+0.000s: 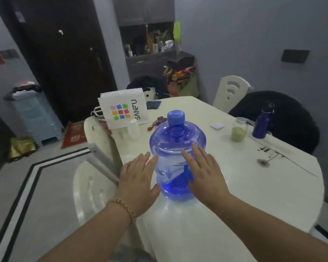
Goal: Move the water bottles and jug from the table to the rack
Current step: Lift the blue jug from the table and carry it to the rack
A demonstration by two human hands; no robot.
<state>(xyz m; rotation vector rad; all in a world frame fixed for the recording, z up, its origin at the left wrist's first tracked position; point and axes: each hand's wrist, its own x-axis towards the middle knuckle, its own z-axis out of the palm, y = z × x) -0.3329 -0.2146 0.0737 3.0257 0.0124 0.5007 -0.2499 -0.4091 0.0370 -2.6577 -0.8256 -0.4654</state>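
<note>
A big translucent blue water jug [175, 146] with a blue cap stands upright on the cream table [225, 186], near its front left edge. My left hand [138, 178] is flat and open at the jug's left side, fingertips touching or almost touching it. My right hand [203, 171] lies open against the jug's front right side. Neither hand is closed around it. A dark blue metal bottle [262, 122] stands at the table's right edge. A pale white bottle [133, 128] stands behind the jug, to its left.
A white paper bag [124, 108] stands at the table's far left. A glass jar [239, 129], a white pad [217, 126] and keys [158, 122] lie on the table. White chairs [98, 148] sit at the left and far right [231, 91]. Stacked stools [36, 118] stand on the floor at left.
</note>
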